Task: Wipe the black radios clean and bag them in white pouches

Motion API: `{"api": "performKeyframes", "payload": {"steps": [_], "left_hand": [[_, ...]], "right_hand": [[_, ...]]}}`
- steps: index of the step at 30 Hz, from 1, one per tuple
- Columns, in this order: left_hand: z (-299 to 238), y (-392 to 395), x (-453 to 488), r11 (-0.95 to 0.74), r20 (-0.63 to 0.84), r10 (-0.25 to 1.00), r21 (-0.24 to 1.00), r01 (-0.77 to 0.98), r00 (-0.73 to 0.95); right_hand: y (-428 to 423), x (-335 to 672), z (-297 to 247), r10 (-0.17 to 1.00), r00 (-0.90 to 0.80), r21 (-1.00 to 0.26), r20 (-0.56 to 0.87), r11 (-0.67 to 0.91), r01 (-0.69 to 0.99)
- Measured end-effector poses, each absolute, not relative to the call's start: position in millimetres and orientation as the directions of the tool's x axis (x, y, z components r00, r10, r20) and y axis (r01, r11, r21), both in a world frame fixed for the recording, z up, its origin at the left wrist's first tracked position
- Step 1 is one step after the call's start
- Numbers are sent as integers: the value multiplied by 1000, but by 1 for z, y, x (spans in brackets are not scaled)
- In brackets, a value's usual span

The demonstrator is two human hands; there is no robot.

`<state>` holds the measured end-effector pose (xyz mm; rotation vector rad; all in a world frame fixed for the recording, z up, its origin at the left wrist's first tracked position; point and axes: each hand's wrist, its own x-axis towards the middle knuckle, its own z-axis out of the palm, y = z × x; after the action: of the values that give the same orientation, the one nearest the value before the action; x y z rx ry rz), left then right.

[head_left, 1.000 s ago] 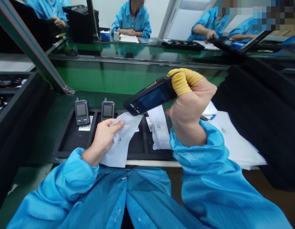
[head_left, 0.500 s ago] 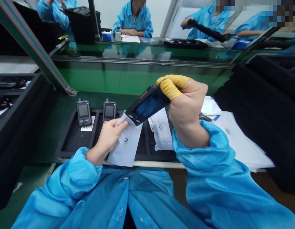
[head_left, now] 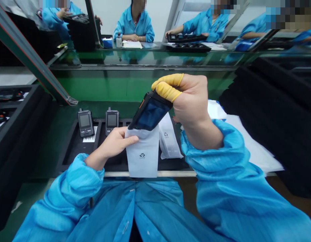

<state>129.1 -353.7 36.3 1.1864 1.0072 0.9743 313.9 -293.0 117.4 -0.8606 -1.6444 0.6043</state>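
Nearest the camera, two blue sleeves reach forward from a blue coat. The left hand [head_left: 112,143] holds a white bag [head_left: 142,156] upright by its top edge, with the thumb pressed on the front and the other fingers hidden behind it. The bag hangs over the near rim of a black tray [head_left: 75,151].

The right hand [head_left: 193,104] is raised just above and to the right. Its fingers [head_left: 165,91], two of them in yellow rubber covers, pinch the upper end of a black device [head_left: 150,114]. The device is tilted with its screen facing the camera, and its lower end meets the bag's open top. Whether it is inside the bag cannot be told.

On the tray behind the bag lies a second white bag [head_left: 168,143]. Further left, two small handsets [head_left: 85,123] [head_left: 112,120] stand upright side by side. White sheets [head_left: 251,149] lie to the right of the tray, which rests on a green surface [head_left: 62,114].

At the far side, people in blue coats sit at another surface with black trays in front of them.
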Motion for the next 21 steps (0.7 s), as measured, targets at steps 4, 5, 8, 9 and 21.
{"api": "performKeyframes", "payload": {"steps": [4,5,8,9,21], "left_hand": [[38,-355,132,50,-39,988,996,-76,149],[40,-356,132,42,-32,990,997,-70,140],[45,-357,136,6,2,991,998,-63,135],[46,-357,138,-8,17,992,997,-72,129],[52,-362,163,-146,144,988,989,-30,-57]], "right_hand": [[-296,316,120,796,-128,-753,591,602,267],[-297,316,120,794,-133,-748,593,605,275],[-301,313,117,780,-162,-726,604,623,292],[-302,311,115,776,-171,-720,607,628,296],[-314,317,98,792,-235,-733,563,610,300]]}}
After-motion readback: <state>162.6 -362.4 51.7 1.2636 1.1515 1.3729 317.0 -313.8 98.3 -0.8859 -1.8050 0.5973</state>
